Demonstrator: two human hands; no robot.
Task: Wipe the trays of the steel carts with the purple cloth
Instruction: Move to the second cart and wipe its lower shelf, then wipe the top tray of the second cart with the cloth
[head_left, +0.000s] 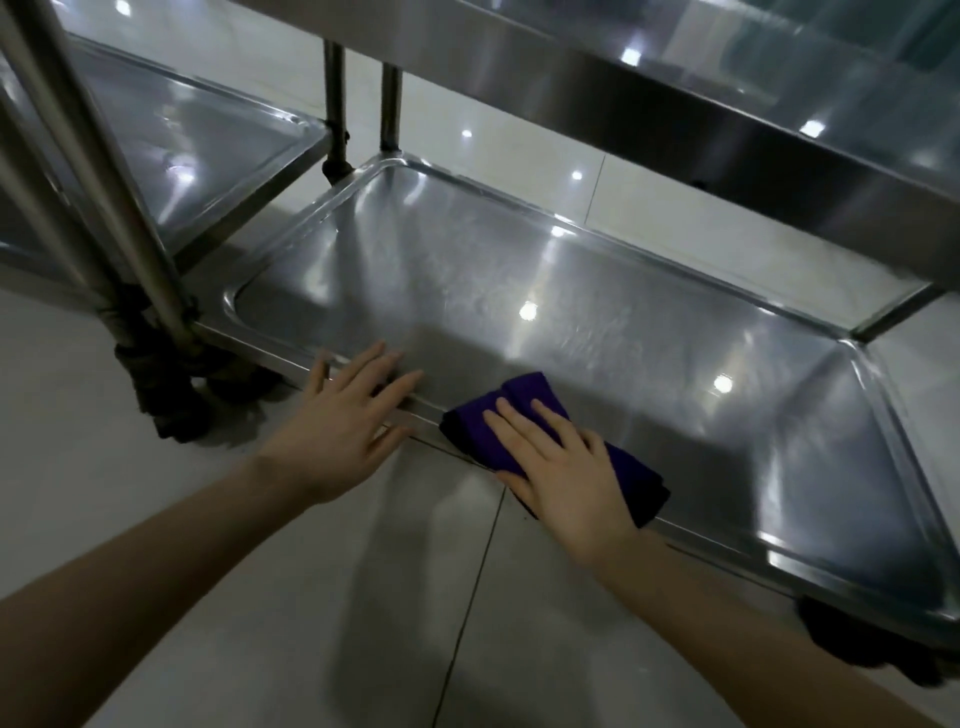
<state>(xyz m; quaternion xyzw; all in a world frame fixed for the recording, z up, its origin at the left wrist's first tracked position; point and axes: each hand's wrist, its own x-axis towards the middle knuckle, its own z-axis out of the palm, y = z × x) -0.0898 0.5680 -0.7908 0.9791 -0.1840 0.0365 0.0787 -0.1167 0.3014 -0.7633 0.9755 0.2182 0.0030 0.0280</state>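
On the near rim of the steel cart's lowest tray (597, 312), the folded purple cloth (525, 399) lies across the edge, partly overhanging on the floor side. The right hand (563, 467) presses flat on it, fingers straight and slightly spread. The left hand (347, 410), just beside the cloth, rests on the same rim with fingers spread, holding nothing. An upper tray (675, 88) overhangs. A second cart's tray (197, 135) stands to the left, dark casters (171, 410) near it. Pale tiled floor (234, 597) lies beneath.

Pale glossy floor tiles (249, 597), split by a dark grout line (479, 582), carry small bright light reflections (466, 133).
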